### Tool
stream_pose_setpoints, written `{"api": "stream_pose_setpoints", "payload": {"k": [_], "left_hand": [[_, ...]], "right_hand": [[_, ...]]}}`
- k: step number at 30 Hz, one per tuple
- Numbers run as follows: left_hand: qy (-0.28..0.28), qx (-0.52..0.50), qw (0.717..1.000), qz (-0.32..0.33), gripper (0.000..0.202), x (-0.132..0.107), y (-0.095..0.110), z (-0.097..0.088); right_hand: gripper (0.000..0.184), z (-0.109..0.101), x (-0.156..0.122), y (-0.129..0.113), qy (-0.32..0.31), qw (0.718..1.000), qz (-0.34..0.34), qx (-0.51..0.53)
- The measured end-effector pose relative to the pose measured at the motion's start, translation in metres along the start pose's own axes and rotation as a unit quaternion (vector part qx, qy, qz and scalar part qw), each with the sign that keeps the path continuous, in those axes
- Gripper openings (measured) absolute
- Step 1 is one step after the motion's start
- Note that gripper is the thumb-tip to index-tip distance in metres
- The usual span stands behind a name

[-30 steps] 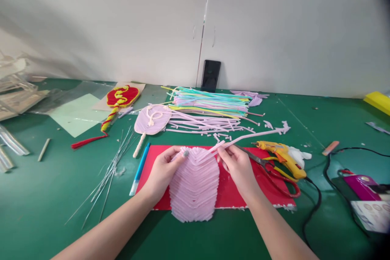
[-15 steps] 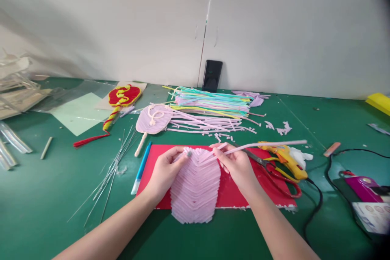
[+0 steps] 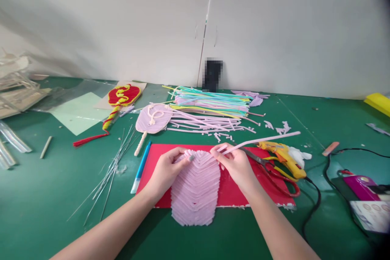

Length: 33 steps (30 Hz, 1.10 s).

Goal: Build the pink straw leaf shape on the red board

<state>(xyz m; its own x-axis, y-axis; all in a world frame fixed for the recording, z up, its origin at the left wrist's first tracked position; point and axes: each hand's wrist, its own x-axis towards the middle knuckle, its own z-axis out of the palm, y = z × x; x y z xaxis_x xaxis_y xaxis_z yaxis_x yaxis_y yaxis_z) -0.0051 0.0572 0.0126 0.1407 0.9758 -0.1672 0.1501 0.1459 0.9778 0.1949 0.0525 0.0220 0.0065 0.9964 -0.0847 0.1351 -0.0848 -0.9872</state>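
Observation:
A panel of pale purple pipe cleaners [image 3: 195, 191], laid in a chevron pattern, rests over the near edge of a red board [image 3: 234, 193]. My left hand [image 3: 170, 168] pinches the panel's upper left edge between thumb and fingers. At the upper right edge, my right hand [image 3: 236, 166] is closed on a long pale purple pipe cleaner [image 3: 268, 138], whose free part bends away to the right. The near end of that strip lies against the panel's top. Scissors with red handles [image 3: 280, 180] and a yellow glue gun [image 3: 283, 156] lie just right of my right hand.
Behind the board lie bundled coloured pipe cleaners [image 3: 210, 101] and a small purple fan [image 3: 154, 120]. A red and yellow fan [image 3: 123, 96] is farther left. Thin wires [image 3: 112, 170] and a blue pen [image 3: 143, 164] lie left of the board. A black cable [image 3: 317, 203] runs at right.
The free end of the pipe cleaner in my right hand has risen and shifted slightly left. Both hands keep their hold, and the panel has barely moved.

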Motion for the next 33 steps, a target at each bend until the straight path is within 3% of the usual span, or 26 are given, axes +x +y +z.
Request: {"api": "stream_pose_setpoints", "payload": {"k": [6, 15, 21, 33], "left_hand": [[0.04, 0.022, 0.999, 0.012, 0.027, -0.0003, -0.002, 0.0012], [0.061, 0.041, 0.997, 0.025, 0.026, 0.0012, -0.0086, -0.001], [0.05, 0.019, 0.998, 0.036, 0.034, 0.0023, -0.0079, -0.0016], [0.035, 0.006, 0.998, 0.046, 0.031, 0.0015, -0.0038, -0.0016]], "right_hand": [[0.033, -0.0026, 0.0004, 0.002, 0.002, 0.998, -0.016, -0.06], [0.033, -0.0037, 0.0001, -0.0044, -0.017, 1.0, -0.004, 0.02], [0.028, -0.0025, -0.0001, -0.0026, -0.008, 1.0, -0.004, 0.02], [0.027, 0.0017, 0.0002, -0.0022, 0.008, 0.999, -0.022, 0.023]]}}
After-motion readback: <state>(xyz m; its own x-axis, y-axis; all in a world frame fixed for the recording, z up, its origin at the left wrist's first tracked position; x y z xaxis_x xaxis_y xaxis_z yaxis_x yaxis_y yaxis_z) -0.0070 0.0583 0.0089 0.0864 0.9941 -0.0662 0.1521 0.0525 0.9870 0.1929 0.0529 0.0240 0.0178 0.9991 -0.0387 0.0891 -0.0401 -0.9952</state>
